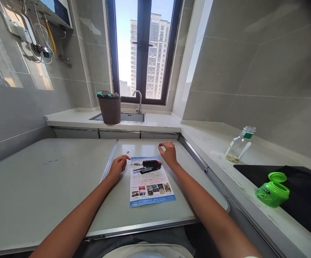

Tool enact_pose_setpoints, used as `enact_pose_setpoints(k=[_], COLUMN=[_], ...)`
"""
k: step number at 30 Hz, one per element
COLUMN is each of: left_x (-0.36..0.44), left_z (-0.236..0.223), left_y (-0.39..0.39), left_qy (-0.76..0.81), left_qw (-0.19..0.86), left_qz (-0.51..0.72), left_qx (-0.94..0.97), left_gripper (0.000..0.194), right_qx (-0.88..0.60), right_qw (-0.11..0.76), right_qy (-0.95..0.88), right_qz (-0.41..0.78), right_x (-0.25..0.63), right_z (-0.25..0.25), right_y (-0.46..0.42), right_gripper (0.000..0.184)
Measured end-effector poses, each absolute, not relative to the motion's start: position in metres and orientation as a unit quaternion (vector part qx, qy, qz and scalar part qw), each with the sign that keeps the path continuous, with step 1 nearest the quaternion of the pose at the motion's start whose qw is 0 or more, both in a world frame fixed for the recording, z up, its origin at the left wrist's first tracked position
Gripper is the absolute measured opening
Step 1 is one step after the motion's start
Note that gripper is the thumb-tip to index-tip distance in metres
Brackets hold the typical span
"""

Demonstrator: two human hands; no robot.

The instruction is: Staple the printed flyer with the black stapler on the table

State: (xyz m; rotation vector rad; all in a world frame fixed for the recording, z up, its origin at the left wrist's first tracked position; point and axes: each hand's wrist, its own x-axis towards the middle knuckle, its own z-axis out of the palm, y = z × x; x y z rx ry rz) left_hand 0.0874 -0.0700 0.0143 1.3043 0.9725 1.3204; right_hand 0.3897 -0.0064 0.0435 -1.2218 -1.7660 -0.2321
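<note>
My left hand rests on the pale folding table just left of a printed flyer. Its fingers are curled together, and whatever they may hold is too small to make out. Beyond its fingertips lie a few tiny dark bits. Over the flyer's top right corner, my right hand has thumb and forefinger pinched; a tiny dark speck may be between them. On the flyer lie a black marker and a black object with an orange end, between my hands.
A brown bin stands at the sink, beside the tap. On the right counter are a clear glass bottle and an open green gum jar, the jar by a black panel. The table's metal edge is near me.
</note>
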Motion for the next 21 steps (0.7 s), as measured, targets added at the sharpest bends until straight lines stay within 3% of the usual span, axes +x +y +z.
enact_pose_setpoints(k=[4, 9, 14, 21], left_x=[0.083, 0.077, 0.076, 0.077], left_z=[0.011, 0.002, -0.007, -0.01], left_y=[-0.067, -0.066, -0.06, -0.059], left_qy=[0.483, 0.572, 0.553, 0.566], left_qw=[0.396, 0.15, 0.1, 0.086], left_qz=[0.544, 0.437, 0.361, 0.355], left_qx=[0.56, 0.678, 0.744, 0.739], left_gripper=[0.041, 0.019, 0.023, 0.023], right_qx=[-0.634, -0.68, -0.68, -0.66], right_qw=[0.336, 0.282, 0.27, 0.281], right_qy=[-0.696, -0.676, -0.681, -0.696], right_qz=[-0.003, 0.027, 0.031, 0.032], right_x=[0.42, 0.434, 0.438, 0.443], right_z=[0.028, 0.001, -0.009, -0.013], right_y=[0.038, 0.061, 0.065, 0.065], right_gripper=[0.02, 0.008, 0.012, 0.017])
